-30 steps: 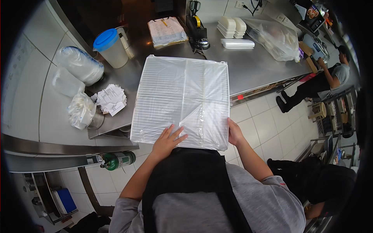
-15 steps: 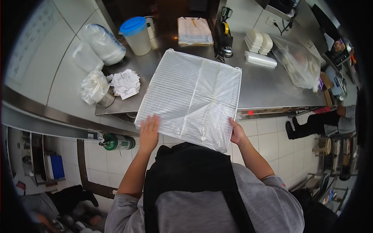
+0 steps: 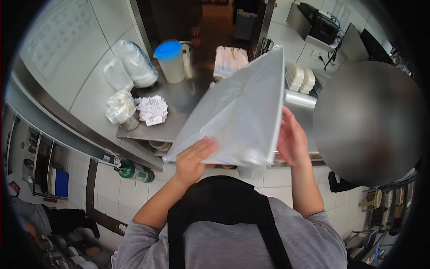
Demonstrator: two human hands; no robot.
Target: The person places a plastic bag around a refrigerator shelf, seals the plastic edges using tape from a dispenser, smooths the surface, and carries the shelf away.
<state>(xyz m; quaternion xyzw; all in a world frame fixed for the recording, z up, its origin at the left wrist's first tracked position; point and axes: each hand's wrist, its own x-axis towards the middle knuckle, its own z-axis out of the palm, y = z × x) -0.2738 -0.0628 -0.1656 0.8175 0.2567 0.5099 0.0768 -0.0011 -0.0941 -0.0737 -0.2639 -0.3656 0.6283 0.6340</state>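
A square white wire rack point(image 3: 237, 103) wrapped in clear plastic is tilted steeply in front of me, its right side raised. My left hand point(image 3: 195, 159) lies on its plastic-covered face near the lower edge, fingers stretched out and slightly blurred. At the raised right edge is my right hand point(image 3: 293, 139), fingers extended and thumb apart. Part of that hand's fingertips is behind the edge, so I cannot tell how firmly it touches. Loose plastic hangs from the rack's lower corner.
A steel counter point(image 3: 145, 131) holds a blue-lidded pitcher point(image 3: 172, 62), plastic-wrapped packs point(image 3: 136, 65), paper slips point(image 3: 153, 110), a clipboard point(image 3: 230, 60) and white foam containers point(image 3: 301, 80). On the floor left is a green gas cylinder point(image 3: 134, 171). Another person point(image 3: 53, 219) is at lower left.
The rack has gone from lying nearly flat to steeply tilted, its right side up. My right hand has risen along the right edge, and my left hand has shifted right onto the face.
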